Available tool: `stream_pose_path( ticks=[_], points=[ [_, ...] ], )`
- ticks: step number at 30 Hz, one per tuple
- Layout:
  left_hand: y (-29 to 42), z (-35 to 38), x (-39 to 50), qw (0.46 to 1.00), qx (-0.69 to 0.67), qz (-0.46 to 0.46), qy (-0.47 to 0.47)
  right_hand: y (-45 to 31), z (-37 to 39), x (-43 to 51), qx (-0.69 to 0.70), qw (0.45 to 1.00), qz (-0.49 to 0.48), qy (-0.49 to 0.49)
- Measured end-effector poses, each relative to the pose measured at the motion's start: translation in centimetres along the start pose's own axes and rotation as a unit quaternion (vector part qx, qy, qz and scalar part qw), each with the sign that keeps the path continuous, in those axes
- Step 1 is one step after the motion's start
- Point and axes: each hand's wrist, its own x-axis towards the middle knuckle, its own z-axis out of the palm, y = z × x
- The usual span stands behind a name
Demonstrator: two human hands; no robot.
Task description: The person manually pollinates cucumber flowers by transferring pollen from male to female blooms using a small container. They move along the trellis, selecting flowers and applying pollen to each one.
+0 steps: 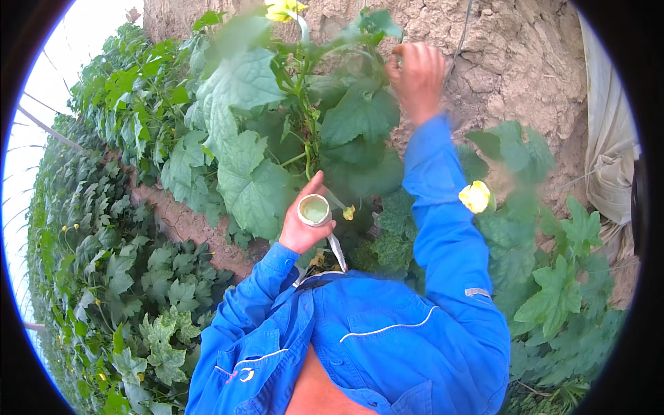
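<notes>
My left hand [296, 228] is wrapped around a small round cup [314, 210] with pale green contents, tilted so that its mouth faces up at me. A white strip [336, 251] hangs just below the cup. Farther out and to the right, my right hand [419, 78] is raised beside a large-leafed gourd vine [303, 88]. Its fingers are curled, with a hint of green by the thumb; whether they grip anything is hidden. A yellow flower [282, 9] tops a pale stalk at the upper edge. A small withered bloom [349, 212] hangs right of the cup.
Beyond the vine rises a cracked earthen wall [508, 67], crossed by a thin cord [459, 44]. Whitish sheeting [609, 124] hangs at the far right. Another yellow flower [474, 197] is beside my right sleeve. Dense plant rows [129, 249] fill the left, past a soil strip [192, 220].
</notes>
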Motion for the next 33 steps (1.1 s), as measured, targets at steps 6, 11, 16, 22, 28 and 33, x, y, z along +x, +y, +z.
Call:
stream_pose_path(
  ticks=[6,11,16,22,28,33],
  points=[
    [-0.3,0.3,-0.1,0.999,-0.028,0.007,0.017,-4.3,-0.7,-7.9,0.409,0.84,0.355,0.024],
    [-0.1,0.1,-0.1,0.999,-0.028,0.003,0.028,-6.8,2.3,-13.6,0.366,0.9,0.084,-0.22],
    [0.6,0.0,-0.9,0.999,-0.029,-0.001,0.042,-3.6,4.5,-13.1,0.42,0.781,0.447,-0.115],
    [1.3,0.0,-1.9,0.998,-0.031,-0.032,0.046,0.7,11.1,-10.4,0.347,0.872,0.325,-0.12],
    [1.2,0.4,-2.1,0.999,0.007,-0.021,0.041,0.3,13.6,-15.0,0.388,0.744,0.534,-0.108],
    [2.3,1.4,-2.0,1.0,0.018,-0.019,0.011,-1.8,10.8,-15.8,0.561,0.615,0.546,-0.097]
  ],
)
